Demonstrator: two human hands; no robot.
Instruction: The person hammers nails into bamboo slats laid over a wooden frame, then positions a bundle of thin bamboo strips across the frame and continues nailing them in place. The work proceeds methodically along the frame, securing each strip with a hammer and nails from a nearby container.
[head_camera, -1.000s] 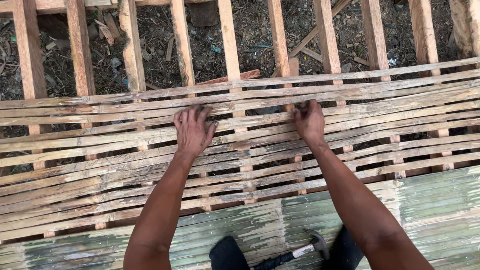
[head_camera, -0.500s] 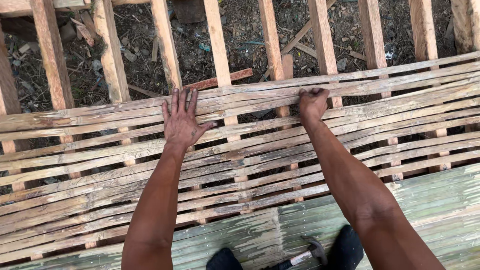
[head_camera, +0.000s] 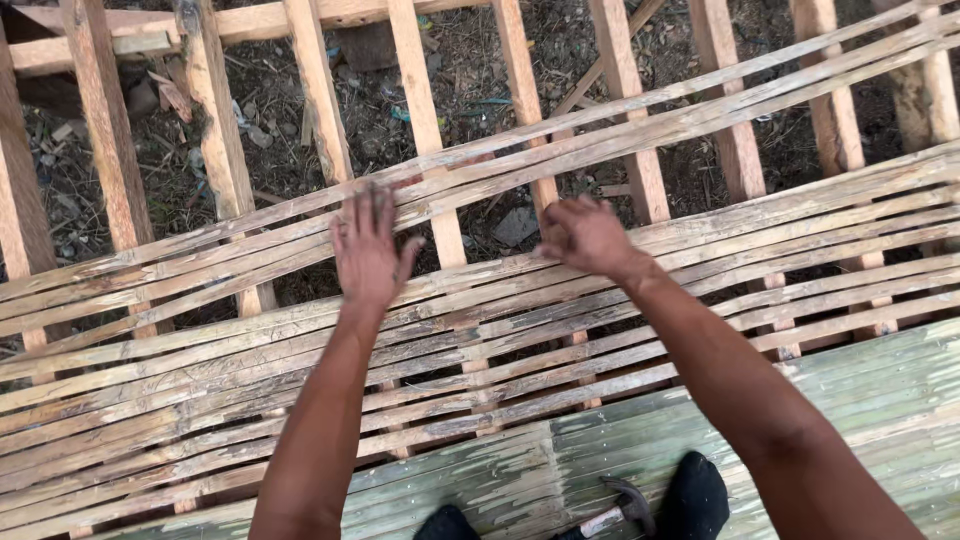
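My left hand (head_camera: 368, 250) lies flat, fingers apart, on the far split bamboo slats (head_camera: 230, 260) that run left to right across the wooden joists (head_camera: 425, 110). Curled fingers of my right hand (head_camera: 585, 235) hook over the far edge of a slat in the nearer bundle (head_camera: 760, 250). Between the two hands, a gap separates a few far slats (head_camera: 700, 110) from the nearer bundle. Both forearms reach forward from the bottom of the view.
Nailed green bamboo flooring (head_camera: 880, 400) is under me, with my feet in black socks (head_camera: 700, 495) and a hammer (head_camera: 620, 510) lying between them. Bare ground with litter (head_camera: 370, 100) shows through the open joists beyond. The slat bundle has narrow gaps.
Both hands have moved forward and the view has tilted. The far slats have slid away from the rest, opening a wider gap over the joists.
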